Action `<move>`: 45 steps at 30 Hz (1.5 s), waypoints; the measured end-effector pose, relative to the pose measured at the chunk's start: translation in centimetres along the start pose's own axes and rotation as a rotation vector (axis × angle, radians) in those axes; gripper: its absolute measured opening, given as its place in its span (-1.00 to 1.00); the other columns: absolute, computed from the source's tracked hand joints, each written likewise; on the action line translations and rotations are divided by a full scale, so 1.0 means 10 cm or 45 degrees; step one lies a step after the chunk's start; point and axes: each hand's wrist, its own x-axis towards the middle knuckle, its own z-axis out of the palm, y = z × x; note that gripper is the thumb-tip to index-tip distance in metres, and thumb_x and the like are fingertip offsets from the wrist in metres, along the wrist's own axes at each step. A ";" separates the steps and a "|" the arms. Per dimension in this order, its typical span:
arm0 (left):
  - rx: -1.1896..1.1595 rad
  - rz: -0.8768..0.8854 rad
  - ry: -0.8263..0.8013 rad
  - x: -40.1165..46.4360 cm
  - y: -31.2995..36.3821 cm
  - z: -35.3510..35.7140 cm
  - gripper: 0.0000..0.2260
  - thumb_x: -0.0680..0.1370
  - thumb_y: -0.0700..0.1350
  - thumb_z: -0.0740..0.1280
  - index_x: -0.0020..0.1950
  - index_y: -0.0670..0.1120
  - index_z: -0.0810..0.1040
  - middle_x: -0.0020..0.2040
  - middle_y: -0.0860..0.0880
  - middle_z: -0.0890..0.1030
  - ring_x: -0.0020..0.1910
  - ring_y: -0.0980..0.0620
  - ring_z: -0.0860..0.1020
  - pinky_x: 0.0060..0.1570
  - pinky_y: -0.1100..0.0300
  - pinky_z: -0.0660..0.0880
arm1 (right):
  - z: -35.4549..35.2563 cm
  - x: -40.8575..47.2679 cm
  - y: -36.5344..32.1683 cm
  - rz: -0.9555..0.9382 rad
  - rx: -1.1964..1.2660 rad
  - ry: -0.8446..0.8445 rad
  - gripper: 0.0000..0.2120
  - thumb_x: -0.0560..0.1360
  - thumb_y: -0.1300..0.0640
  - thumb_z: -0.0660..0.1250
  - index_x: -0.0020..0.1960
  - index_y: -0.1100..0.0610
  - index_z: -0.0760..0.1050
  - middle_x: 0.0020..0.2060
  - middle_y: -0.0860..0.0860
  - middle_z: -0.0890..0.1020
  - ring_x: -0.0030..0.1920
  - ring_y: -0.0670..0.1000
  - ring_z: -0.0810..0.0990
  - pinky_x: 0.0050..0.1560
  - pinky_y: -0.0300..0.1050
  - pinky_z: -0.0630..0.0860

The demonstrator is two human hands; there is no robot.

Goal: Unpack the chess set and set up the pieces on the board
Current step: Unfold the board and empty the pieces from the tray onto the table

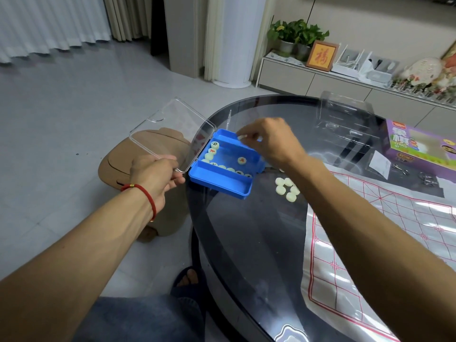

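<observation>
A blue plastic case [222,185] sits tilted at the left edge of the dark glass table [246,230], its clear lid [170,134] swung open to the left. My left hand [155,172] grips the lid's near corner. Several white round chess pieces [214,151] lie inside the case along its left and near walls, and one lies alone [242,160]. My right hand [269,141] hovers over the case's far rim and pinches a white piece [243,137] between its fingertips. A small heap of white pieces [287,189] lies on the glass. The plastic board sheet [407,230] with red lines is spread at the right.
A purple game box [419,144] and a clear plastic insert [345,114] stand at the table's far right. A brown stool [138,164] is on the floor left of the table. My foot [188,277] in a sandal is beside the table base.
</observation>
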 end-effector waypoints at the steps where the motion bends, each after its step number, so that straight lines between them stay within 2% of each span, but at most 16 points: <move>1: -0.001 0.002 0.001 0.00 0.00 0.00 -0.86 0.59 -0.28 0.29 -0.08 -0.07 0.56 -0.20 -0.15 0.58 -0.31 0.02 0.57 -0.16 0.11 0.62 | -0.09 -0.01 0.11 0.060 0.025 0.062 -0.81 0.53 0.15 0.39 0.11 0.07 0.71 -0.05 0.04 0.74 -0.04 0.07 0.67 0.04 -0.06 0.57; 3: -0.009 -0.001 0.007 -0.01 0.01 0.00 -0.87 0.58 -0.29 0.29 -0.07 -0.08 0.57 -0.21 -0.15 0.58 -0.31 0.02 0.57 -0.13 0.09 0.63 | -0.20 -0.03 0.38 0.178 0.030 0.119 -0.82 0.55 0.15 0.39 0.11 0.11 0.70 -0.07 0.06 0.74 -0.06 0.04 0.67 0.02 -0.09 0.57; 6: -0.017 -0.007 0.014 -0.03 0.03 0.00 -0.87 0.58 -0.29 0.29 -0.07 -0.09 0.56 -0.21 -0.15 0.57 -0.30 0.02 0.56 -0.14 0.10 0.63 | -0.21 -0.04 0.69 0.316 -0.038 -0.038 -0.82 0.58 0.11 0.37 0.09 0.15 0.70 -0.09 0.11 0.73 -0.10 0.12 0.68 -0.03 -0.04 0.60; 9: -0.043 -0.005 -0.006 -0.04 0.05 0.01 -0.85 0.59 -0.31 0.28 -0.11 -0.11 0.55 -0.22 -0.14 0.54 -0.32 0.03 0.53 -0.25 0.15 0.59 | -0.13 0.00 0.77 0.281 -0.125 -0.251 -0.82 0.57 0.13 0.39 0.13 0.12 0.69 -0.01 0.06 0.73 -0.07 0.06 0.64 -0.03 -0.15 0.51; 13: -0.046 -0.005 -0.005 -0.05 0.06 0.01 -0.85 0.58 -0.31 0.28 -0.11 -0.12 0.55 -0.24 -0.13 0.53 -0.34 0.03 0.52 -0.29 0.17 0.58 | -0.11 0.12 0.72 0.164 -0.278 -0.423 -0.84 0.54 0.17 0.40 0.07 0.08 0.71 -0.04 0.00 0.73 -0.08 0.05 0.63 -0.03 -0.06 0.57; 17: -0.042 -0.008 -0.007 -0.05 0.06 0.01 -0.84 0.59 -0.31 0.27 -0.12 -0.11 0.55 -0.23 -0.13 0.53 -0.33 0.04 0.52 -0.30 0.18 0.60 | -0.11 0.24 0.70 0.141 -0.333 -0.503 -0.83 0.49 0.20 0.42 0.03 0.05 0.72 -0.15 -0.01 0.72 -0.15 0.05 0.63 -0.08 -0.06 0.57; 22: -0.028 -0.012 0.000 -0.03 0.06 0.01 -0.86 0.59 -0.31 0.28 -0.10 -0.11 0.57 -0.23 -0.13 0.54 -0.33 0.04 0.53 -0.30 0.17 0.58 | -0.12 0.32 0.73 0.207 -0.306 -0.568 -0.84 0.48 0.18 0.47 0.03 0.01 0.72 -0.22 -0.08 0.70 -0.24 -0.08 0.60 -0.14 -0.14 0.48; 28: -0.022 -0.018 -0.001 -0.03 0.07 0.02 -0.88 0.59 -0.30 0.29 -0.06 -0.13 0.57 -0.24 -0.13 0.55 -0.33 0.04 0.53 -0.27 0.16 0.58 | -0.13 0.35 0.78 0.223 -0.258 -0.515 -0.82 0.47 0.19 0.50 0.05 0.03 0.71 -0.13 -0.07 0.70 -0.17 -0.07 0.61 -0.08 -0.18 0.47; 33: -0.024 -0.014 0.001 -0.05 0.07 0.03 -0.90 0.60 -0.29 0.28 0.04 -0.15 0.57 -0.25 -0.13 0.54 -0.34 0.04 0.53 -0.19 0.13 0.60 | -0.14 0.29 0.79 0.204 -0.212 -0.456 -0.86 0.47 0.21 0.50 0.01 0.05 0.72 -0.16 -0.07 0.69 -0.18 -0.07 0.61 -0.05 -0.18 0.52; 38: -0.027 -0.004 -0.013 -0.07 0.08 0.04 -0.89 0.61 -0.30 0.25 0.04 -0.15 0.55 -0.23 -0.13 0.52 -0.32 0.05 0.51 -0.21 0.16 0.60 | -0.14 0.23 0.80 0.191 -0.177 -0.407 -0.84 0.46 0.23 0.50 0.02 0.08 0.72 -0.13 -0.04 0.70 -0.15 -0.06 0.62 -0.07 -0.23 0.46; 45: -0.020 0.000 -0.003 -0.06 0.07 0.04 -0.85 0.60 -0.31 0.26 -0.08 -0.11 0.56 -0.21 -0.13 0.54 -0.31 0.04 0.52 -0.24 0.16 0.59 | -0.18 0.18 0.80 0.142 -0.130 -0.294 -0.84 0.48 0.28 0.47 0.02 0.12 0.72 -0.09 -0.01 0.72 -0.12 -0.05 0.64 0.02 -0.21 0.55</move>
